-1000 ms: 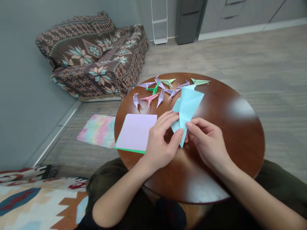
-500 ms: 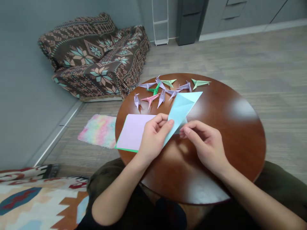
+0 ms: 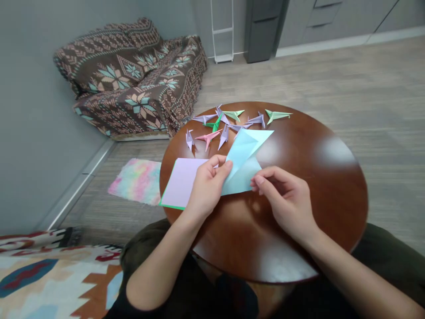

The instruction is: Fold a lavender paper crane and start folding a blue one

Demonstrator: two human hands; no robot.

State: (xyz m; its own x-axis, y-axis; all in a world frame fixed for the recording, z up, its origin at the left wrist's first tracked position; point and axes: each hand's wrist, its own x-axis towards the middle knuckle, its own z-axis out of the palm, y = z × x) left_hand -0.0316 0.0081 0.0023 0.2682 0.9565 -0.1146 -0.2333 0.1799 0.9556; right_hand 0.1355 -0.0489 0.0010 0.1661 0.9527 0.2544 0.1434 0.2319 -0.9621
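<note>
A light blue sheet of origami paper (image 3: 244, 170), partly folded with creases and a raised flap, is held above the round table. My left hand (image 3: 210, 179) pinches its left side between thumb and fingers. At the lower right corner, my right hand (image 3: 282, 192) has thumb and fingertips closed on the paper's edge. Beneath and beside my left hand lies a stack of square paper (image 3: 181, 181), lilac on top with a green edge showing. Beyond the blue sheet stand several folded paper cranes, among them a pink crane (image 3: 208, 138) and a green crane (image 3: 214, 124).
The round brown table (image 3: 318, 195) is glossy and close to my knees. Past it, a sofa (image 3: 133, 84) with a patterned cover stands at the left. A pastel fluffy mat (image 3: 136, 179) lies on the floor. A pale green crane (image 3: 277, 115) sits at the table's far edge.
The blue paper has opened out: its lower right part now spreads flat toward my right hand. My left hand has shifted slightly left; my right hand has hardly moved.
</note>
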